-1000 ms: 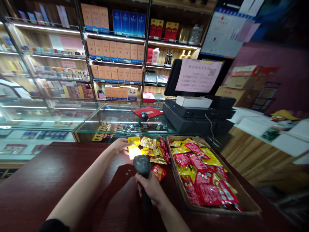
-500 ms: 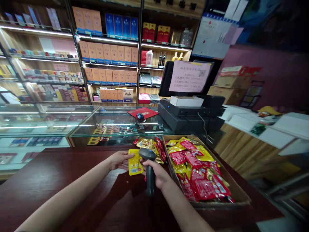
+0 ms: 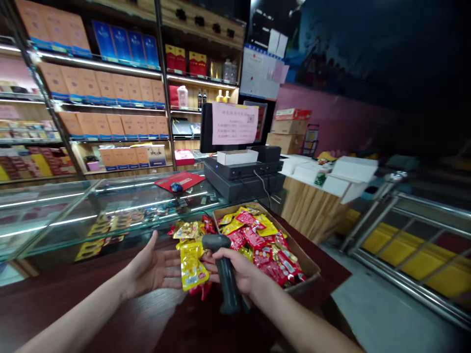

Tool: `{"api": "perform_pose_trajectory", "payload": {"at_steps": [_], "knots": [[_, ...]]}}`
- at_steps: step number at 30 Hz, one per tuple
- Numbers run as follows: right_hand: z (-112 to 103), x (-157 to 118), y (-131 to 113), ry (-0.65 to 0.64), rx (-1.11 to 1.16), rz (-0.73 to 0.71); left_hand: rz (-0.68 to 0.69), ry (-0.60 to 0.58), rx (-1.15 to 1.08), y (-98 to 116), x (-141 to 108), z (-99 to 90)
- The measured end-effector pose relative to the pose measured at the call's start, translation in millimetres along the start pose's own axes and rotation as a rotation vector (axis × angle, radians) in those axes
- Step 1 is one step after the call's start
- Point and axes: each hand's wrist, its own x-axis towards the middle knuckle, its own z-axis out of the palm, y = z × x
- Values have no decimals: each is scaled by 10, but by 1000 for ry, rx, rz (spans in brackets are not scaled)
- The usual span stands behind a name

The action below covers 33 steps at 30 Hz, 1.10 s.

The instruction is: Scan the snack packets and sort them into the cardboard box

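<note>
My right hand (image 3: 239, 269) is wrapped round the handle of a dark barcode scanner (image 3: 228, 279), whose head points left. A yellow snack packet (image 3: 193, 267) hangs just left of the scanner. My left hand (image 3: 156, 264) is open, palm turned up, thumb raised and fingers spread, with its fingertips reaching behind the packet. Fingertips of my right hand also show at the packet's right edge; which hand bears it I cannot tell. Below the packet, part of a red packet (image 3: 202, 290) shows. Gold packets (image 3: 187, 230) lie beyond on the table.
A cardboard tray (image 3: 307, 283) of red and yellow packets stands right of my hands on the dark table (image 3: 110, 314). Behind are a glass counter (image 3: 121, 196), a mouse (image 3: 176, 187) and a monitor (image 3: 206, 128). A metal railing (image 3: 415, 255) stands at right.
My left hand has let go of its pinch on the yellow packet and opened, palm up. The scanner has tilted. The view has turned to the right.
</note>
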Motion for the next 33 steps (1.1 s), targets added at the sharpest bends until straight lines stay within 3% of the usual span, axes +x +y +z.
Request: {"api": "perform_pose_trajectory", "payload": {"at_steps": [6, 12, 17, 24, 33], "knots": [[-262, -519, -268, 104, -46, -97, -95, -109, 76, 5, 459, 415], [-464, -856, -581, 239, -47, -280, -108, -95, 216, 132, 1045, 842], [-574, -981, -774, 373, -54, -414, -54, -38, 303, 306, 1382, 1013], [-596, -996, -738, 302, -15, -406, -19, 15, 305, 385, 1277, 909], [-213, -680, -265, 186, -45, -231, 34, 153, 211, 216, 709, 358]]}}
